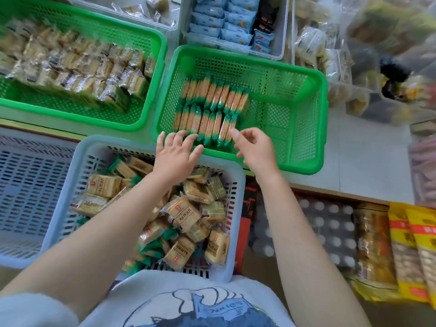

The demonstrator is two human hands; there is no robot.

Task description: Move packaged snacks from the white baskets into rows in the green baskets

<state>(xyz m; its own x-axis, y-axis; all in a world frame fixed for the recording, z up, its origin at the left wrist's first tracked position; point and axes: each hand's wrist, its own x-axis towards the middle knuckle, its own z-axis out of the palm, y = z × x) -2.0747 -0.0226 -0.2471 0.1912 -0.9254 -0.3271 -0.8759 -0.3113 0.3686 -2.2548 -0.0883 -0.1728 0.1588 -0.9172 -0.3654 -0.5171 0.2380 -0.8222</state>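
Observation:
A green basket in the middle holds two rows of green-ended cracker packs standing on edge in its left half. My left hand lies with spread fingers on the near ends of the front row. My right hand touches the right end of that row with its forefinger, the other fingers loosely curled, holding nothing. Just in front of me a white basket is heaped with loose beige and green snack packs; my left forearm crosses above it.
A second green basket at the left is filled with clear-wrapped packs. An empty white basket stands at the near left. Clear bins of blue packs stand behind. Bagged goods lie at the right.

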